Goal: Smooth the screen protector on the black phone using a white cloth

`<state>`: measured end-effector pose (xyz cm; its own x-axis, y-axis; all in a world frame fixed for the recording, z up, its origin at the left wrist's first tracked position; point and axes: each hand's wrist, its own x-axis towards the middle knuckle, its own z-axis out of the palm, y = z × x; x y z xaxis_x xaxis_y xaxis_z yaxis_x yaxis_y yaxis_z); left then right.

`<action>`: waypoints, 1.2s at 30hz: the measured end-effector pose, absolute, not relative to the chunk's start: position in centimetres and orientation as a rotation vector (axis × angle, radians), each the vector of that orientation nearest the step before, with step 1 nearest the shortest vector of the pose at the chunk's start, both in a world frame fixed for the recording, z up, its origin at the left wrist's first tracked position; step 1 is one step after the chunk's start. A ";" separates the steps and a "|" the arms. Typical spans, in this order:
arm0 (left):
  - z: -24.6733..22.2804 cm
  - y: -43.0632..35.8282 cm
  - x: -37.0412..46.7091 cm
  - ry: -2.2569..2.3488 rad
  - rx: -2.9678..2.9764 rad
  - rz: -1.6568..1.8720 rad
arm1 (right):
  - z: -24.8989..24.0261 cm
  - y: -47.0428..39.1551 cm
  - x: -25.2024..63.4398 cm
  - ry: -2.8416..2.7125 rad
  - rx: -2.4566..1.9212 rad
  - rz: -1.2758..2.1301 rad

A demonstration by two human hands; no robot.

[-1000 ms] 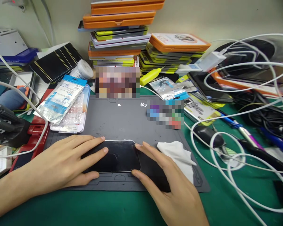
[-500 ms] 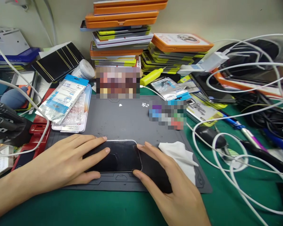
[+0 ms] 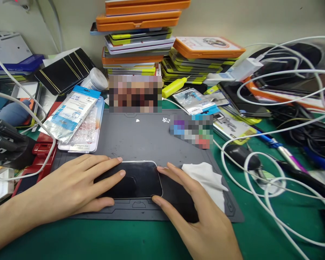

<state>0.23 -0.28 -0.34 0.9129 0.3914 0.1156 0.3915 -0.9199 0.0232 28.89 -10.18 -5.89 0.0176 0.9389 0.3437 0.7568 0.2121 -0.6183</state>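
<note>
phone (image 3: 142,180): flat on the grey mat (image 3: 130,139), near the mat's front edge, long side across me, black glass up, silver rim. screen dark, a faint smear on it.

my left hand (image 3: 70,184) covers its left end, grasping it across the width: one fingertip at the far rim, another finger laid over the glass, thumb by the near rim. my right hand (image 3: 206,209) grasps the right end, fingertips at the far corner, thumb at the near one. a dark patch lies under that palm; can't make out what.

beside my right hand, a crumpled white cloth (image 3: 206,180), overlapping the mat. white scraps (image 3: 166,120) toward the mat's back.

left of the mat's back half: blue-and-white packet (image 3: 73,113) over a bubble-wrapped piece (image 3: 83,133). right: looped white cable (image 3: 269,202) on the green tabletop (image 3: 119,238). behind, a yellow tool (image 3: 174,87) and stacked orange cases (image 3: 138,23) by the wall.
</note>
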 end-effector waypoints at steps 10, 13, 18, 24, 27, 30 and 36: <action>-0.3 -0.3 0.1 -0.654 -3.104 -0.157 | -6.0 -10.1 28.9 -1.909 -1.527 0.253; -0.4 -0.3 0.2 -0.652 -3.105 -0.166 | -6.1 -10.0 29.0 -1.965 -1.522 0.243; -0.3 -0.2 0.3 -0.628 -3.094 -0.197 | -6.2 -9.8 29.1 -1.988 -1.520 0.239; -0.4 -0.2 0.3 -0.647 -3.120 -0.218 | -6.2 -9.8 29.0 -1.987 -1.531 0.251; -0.6 -0.1 0.3 -0.677 -3.147 -0.229 | -6.2 -9.8 29.0 -1.982 -1.535 0.247; -0.7 0.0 0.3 -0.706 -3.176 -0.243 | -6.1 -9.8 29.0 -1.980 -1.533 0.240; -0.7 0.0 0.1 -0.761 -3.199 -0.289 | -6.1 -9.8 29.1 -1.973 -1.536 0.246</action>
<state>0.15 0.02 -0.70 0.8790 0.4580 0.1323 0.4302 -0.8817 0.1939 29.07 -9.81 -6.09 -0.1322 0.9260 0.3536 0.8106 0.3063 -0.4990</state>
